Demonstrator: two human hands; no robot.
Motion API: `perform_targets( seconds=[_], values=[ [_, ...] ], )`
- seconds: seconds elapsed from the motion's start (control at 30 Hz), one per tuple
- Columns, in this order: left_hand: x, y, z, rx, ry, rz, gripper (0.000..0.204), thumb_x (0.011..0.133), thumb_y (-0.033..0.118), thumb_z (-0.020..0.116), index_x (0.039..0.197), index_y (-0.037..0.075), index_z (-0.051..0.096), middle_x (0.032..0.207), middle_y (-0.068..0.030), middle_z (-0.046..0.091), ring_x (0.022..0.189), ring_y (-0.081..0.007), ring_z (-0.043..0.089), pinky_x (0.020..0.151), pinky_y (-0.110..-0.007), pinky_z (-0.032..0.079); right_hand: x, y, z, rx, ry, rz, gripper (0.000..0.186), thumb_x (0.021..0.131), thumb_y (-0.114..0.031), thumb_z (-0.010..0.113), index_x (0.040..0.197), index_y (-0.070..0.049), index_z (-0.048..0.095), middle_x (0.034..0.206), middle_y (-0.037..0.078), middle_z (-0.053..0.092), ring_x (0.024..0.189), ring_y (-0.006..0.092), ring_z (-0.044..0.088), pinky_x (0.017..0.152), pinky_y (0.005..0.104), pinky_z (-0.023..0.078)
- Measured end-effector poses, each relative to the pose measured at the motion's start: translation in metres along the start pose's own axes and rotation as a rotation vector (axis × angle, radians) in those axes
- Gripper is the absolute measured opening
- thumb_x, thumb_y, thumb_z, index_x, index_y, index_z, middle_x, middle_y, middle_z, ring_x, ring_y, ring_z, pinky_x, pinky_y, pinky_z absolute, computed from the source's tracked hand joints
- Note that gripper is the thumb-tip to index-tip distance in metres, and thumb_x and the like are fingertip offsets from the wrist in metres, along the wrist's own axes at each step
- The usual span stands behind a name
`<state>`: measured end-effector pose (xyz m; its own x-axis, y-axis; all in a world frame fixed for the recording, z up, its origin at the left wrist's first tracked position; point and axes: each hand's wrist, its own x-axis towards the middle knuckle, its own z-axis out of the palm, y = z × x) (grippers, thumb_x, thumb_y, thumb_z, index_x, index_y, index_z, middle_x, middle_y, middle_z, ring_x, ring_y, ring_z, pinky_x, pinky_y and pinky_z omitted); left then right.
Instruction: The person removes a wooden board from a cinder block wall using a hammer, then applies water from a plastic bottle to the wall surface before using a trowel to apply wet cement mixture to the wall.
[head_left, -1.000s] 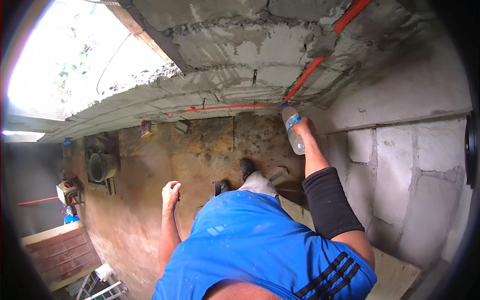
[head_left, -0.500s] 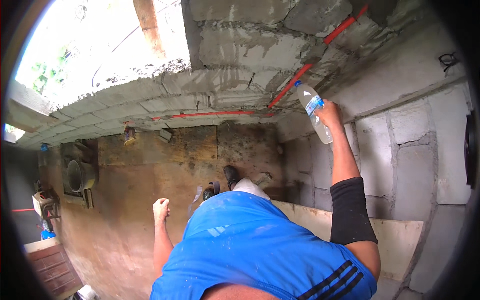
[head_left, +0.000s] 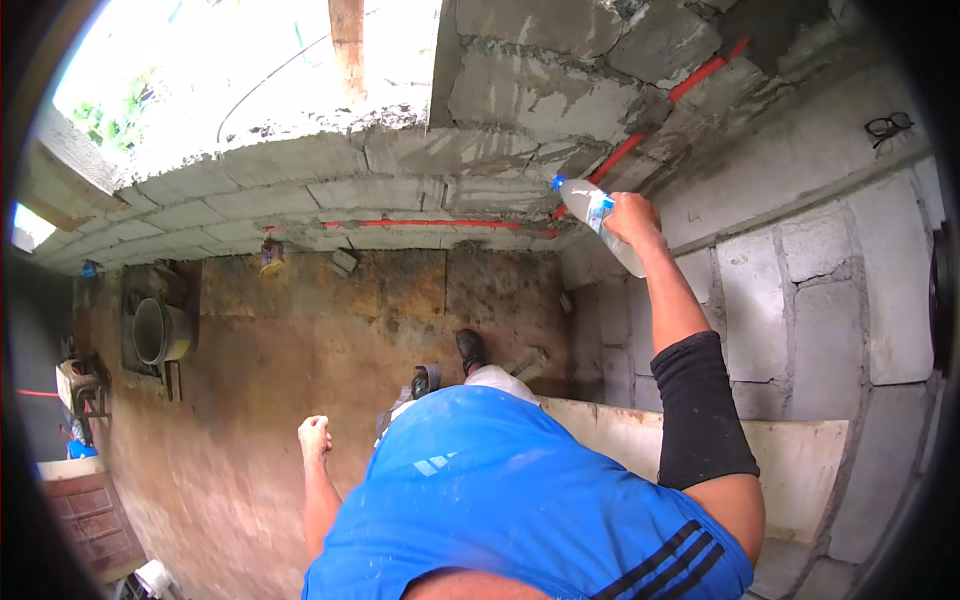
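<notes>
A clear plastic water bottle with a blue cap and a blue-white label is gripped around its middle by my right hand. It is tilted, cap end up and to the left, in front of the block wall. The bottle is partly filled with clear liquid. My left hand hangs out to the left of my body over the brown floor, fingers curled into a loose fist. Nothing shows sticking out of it.
A red conduit runs along the grey block wall, below a bright opening. Eyeglasses rest on a ledge at right. A bucket stands at left. A pale board leans by my right side; a block piece lies by the wall.
My right hand has brought the bottle to the left, closer to the middle of the view. The left hand stays curled. My left foot has shifted, and the view has turned slightly.
</notes>
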<state>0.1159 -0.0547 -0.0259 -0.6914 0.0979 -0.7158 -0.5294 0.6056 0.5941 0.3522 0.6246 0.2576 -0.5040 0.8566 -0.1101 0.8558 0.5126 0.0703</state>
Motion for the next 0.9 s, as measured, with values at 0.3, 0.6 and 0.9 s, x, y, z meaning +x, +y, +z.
perform_targets(
  seconds=[0.3,0.6,0.9],
  values=[
    [0.011,-0.057,-0.011,-0.009,0.023,-0.104,0.020,0.088,0.014,0.061,0.101,0.000,0.064,0.056,-0.0071,0.054,0.037,-0.0145,0.046,0.034,-0.030,0.037,-0.012,0.086,-0.124,0.001,0.340,0.189,0.039,0.073,-0.024,0.074,0.108,-0.008,0.068,0.102,0.018,0.071,0.097,0.0376,0.067,0.084,0.0474,0.053],
    [0.046,-0.019,0.022,0.045,-0.091,-0.073,0.023,0.087,0.014,0.062,0.106,0.000,0.062,0.066,-0.0084,0.060,0.041,-0.0135,0.051,0.037,-0.029,0.043,-0.042,0.056,-0.098,-0.085,0.030,0.042,0.048,0.068,-0.025,0.081,0.114,-0.016,0.069,0.105,0.015,0.071,0.100,0.0335,0.068,0.086,0.0444,0.054],
    [0.039,0.045,0.035,-0.032,-0.096,0.122,0.022,0.087,0.016,0.064,0.104,0.002,0.065,0.070,-0.0060,0.061,0.045,-0.0109,0.052,0.041,-0.026,0.046,-0.021,0.050,-0.132,-0.055,0.279,0.042,0.035,0.078,-0.021,0.069,0.112,-0.013,0.068,0.108,0.016,0.070,0.103,0.0371,0.066,0.086,0.0479,0.053]
  ],
)
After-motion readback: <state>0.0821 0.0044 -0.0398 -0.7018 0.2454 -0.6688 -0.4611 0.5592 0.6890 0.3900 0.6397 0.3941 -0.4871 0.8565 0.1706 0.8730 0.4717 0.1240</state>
